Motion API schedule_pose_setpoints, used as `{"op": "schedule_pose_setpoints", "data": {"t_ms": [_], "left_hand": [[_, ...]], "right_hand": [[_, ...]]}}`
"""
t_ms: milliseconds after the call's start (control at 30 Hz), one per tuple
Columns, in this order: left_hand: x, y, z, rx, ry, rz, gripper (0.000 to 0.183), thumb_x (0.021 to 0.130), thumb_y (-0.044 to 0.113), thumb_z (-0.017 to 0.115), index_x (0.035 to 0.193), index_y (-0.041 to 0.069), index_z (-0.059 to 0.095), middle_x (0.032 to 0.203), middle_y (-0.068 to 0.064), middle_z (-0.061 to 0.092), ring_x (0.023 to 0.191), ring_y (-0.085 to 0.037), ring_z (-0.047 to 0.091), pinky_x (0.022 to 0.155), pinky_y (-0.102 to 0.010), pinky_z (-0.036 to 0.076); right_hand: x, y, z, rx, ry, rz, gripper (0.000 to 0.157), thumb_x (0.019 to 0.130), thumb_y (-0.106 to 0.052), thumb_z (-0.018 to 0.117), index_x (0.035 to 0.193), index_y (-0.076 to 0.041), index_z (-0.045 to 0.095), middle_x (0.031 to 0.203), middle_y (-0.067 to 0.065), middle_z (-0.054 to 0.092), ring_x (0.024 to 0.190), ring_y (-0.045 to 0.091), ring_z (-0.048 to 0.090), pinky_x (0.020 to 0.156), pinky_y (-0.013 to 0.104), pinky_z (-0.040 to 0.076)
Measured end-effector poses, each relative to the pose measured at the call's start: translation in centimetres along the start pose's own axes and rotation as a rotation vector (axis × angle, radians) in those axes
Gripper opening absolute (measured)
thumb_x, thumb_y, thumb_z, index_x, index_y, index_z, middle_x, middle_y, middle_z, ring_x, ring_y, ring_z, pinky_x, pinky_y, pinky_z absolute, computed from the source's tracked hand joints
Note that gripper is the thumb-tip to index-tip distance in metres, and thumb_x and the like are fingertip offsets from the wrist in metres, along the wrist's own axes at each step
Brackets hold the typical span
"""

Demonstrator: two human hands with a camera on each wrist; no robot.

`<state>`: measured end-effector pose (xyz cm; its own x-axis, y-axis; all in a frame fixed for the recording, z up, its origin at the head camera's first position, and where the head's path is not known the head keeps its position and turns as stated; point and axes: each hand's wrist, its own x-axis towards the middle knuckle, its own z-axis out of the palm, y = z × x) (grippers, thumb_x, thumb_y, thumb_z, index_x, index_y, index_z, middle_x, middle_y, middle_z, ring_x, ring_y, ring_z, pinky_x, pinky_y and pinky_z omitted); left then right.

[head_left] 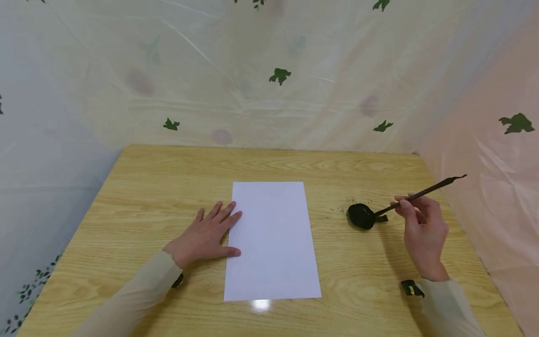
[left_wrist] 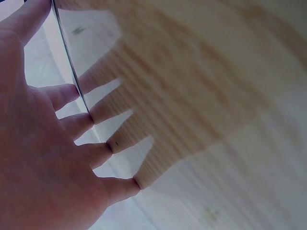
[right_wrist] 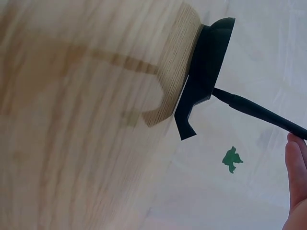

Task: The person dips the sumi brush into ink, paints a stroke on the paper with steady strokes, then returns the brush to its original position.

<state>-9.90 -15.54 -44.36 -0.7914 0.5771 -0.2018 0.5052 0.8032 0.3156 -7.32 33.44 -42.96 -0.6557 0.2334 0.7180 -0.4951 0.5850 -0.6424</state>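
Note:
A white sheet of paper (head_left: 273, 243) lies on the wooden table. My left hand (head_left: 206, 236) rests flat with spread fingers along the sheet's left edge, fingertips and thumb on the paper. In the left wrist view the same hand (left_wrist: 48, 139) touches down with its fingertips. To the right of the sheet stands a small black ink dish (head_left: 360, 216) with a short handle. My right hand (head_left: 425, 229) pinches a dark writing brush (head_left: 433, 188) slantwise. The brush's lower end meets the rim of the dish; in the right wrist view its tip is hidden behind the dish wall.
Small dark specks (head_left: 338, 209) mark the table beside the dish. A pale cloth with green leaf prints (head_left: 280, 76) hangs behind the table (head_left: 168, 173) and at both sides. A bright glare spot shows at the paper's near edge.

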Motion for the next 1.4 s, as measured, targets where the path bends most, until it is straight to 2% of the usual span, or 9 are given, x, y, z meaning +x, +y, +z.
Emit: {"op": "schedule_pose_setpoints", "data": {"t_ms": [100,333,633,900,1133,1400], "left_hand": [[0.0,0.0,0.0,-0.001,0.001,0.001,0.098,0.091,0.065,0.068,0.164,0.012,0.031,0.173,-0.013,0.014,0.157,-0.044,0.009,0.116,-0.075,0.012],[-0.1,0.1,-0.1,0.002,-0.001,-0.005,0.097,0.091,0.064,0.068,0.164,0.012,0.031,0.173,-0.013,0.015,0.157,-0.044,0.01,0.116,-0.075,0.012],[0.1,0.1,-0.1,0.008,-0.012,-0.008,0.098,0.091,0.065,0.068,0.164,0.013,0.031,0.173,-0.013,0.015,0.157,-0.044,0.009,0.116,-0.075,0.013],[0.0,0.0,0.0,0.005,-0.014,-0.009,0.098,0.091,0.065,0.068,0.164,0.013,0.03,0.173,-0.012,0.014,0.157,-0.044,0.008,0.116,-0.075,0.012],[0.0,0.0,0.0,-0.009,0.009,0.002,0.097,0.09,0.063,0.07,0.163,0.012,0.033,0.172,-0.014,0.016,0.157,-0.045,0.01,0.115,-0.076,0.013],[-0.1,0.1,0.0,-0.007,0.008,-0.003,0.096,0.091,0.063,0.07,0.164,0.012,0.032,0.172,-0.013,0.016,0.157,-0.044,0.01,0.116,-0.076,0.013]], "right_hand": [[0.0,-0.1,-0.1,-0.013,-0.001,-0.003,0.024,0.096,0.017,0.061,0.119,0.02,0.059,0.107,0.002,0.075,0.091,-0.003,0.072,0.082,0.012,0.054],[0.1,-0.2,-0.3,-0.01,0.008,-0.004,0.024,0.096,0.016,0.061,0.12,0.02,0.059,0.108,-0.002,0.075,0.089,-0.003,0.072,0.081,0.011,0.053],[0.2,0.2,-0.4,0.003,0.026,-0.021,0.024,0.094,0.019,0.061,0.117,0.022,0.058,0.105,0.009,0.076,0.089,-0.001,0.073,0.081,0.012,0.054],[0.3,-0.2,-0.5,0.024,0.037,-0.001,0.023,0.095,0.017,0.061,0.117,0.022,0.058,0.105,0.002,0.076,0.088,0.0,0.074,0.081,0.013,0.055],[0.2,-0.3,-0.7,-0.029,0.036,0.014,0.023,0.097,0.013,0.061,0.119,0.02,0.058,0.107,-0.004,0.074,0.09,-0.004,0.072,0.082,0.011,0.054],[0.3,-0.9,-0.7,0.04,0.068,0.043,0.025,0.098,0.013,0.06,0.121,0.022,0.055,0.106,0.0,0.076,0.09,0.002,0.074,0.08,0.015,0.056]]}}
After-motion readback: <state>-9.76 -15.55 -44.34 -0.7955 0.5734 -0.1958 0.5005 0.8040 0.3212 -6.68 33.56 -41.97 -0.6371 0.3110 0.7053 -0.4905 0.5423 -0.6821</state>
